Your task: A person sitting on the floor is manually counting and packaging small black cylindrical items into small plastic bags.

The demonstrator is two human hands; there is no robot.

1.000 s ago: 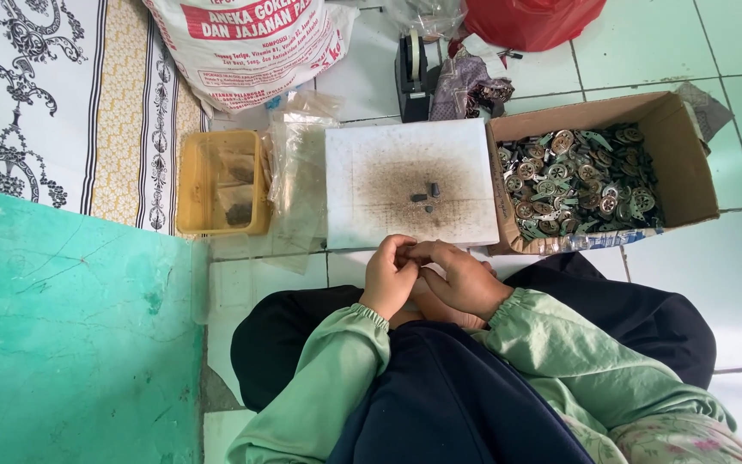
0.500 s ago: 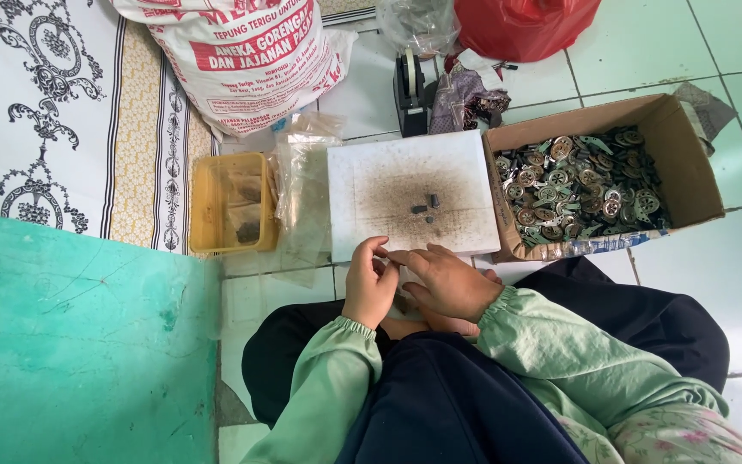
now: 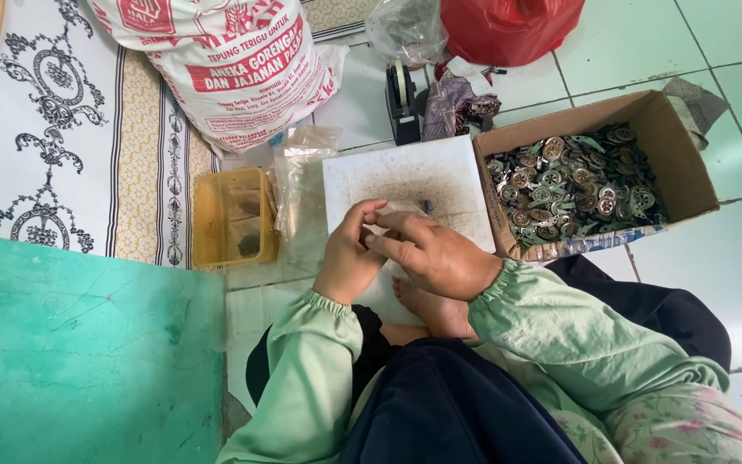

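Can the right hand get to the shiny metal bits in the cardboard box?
Probably yes. The box is open on top, just beside the right hand, with nothing between them, though that hand is busy against the left hand.

Pale green sleeves (image 3: 319, 361) at bottom centre, a brown cardboard box (image 3: 680, 163) of silvery metal pieces (image 3: 573, 185) upper right, a yellow tub (image 3: 234, 219) left of centre, a red bag (image 3: 508, 26) at top, a teal mat (image 3: 79, 361) lower left.

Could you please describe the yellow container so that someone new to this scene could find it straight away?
Start at the big printed flour sack at the top; just below it on the tiled floor sits the yellow container, left of the white board. It alone is translucent yellow plastic, unlike the brown cardboard box of metal parts.
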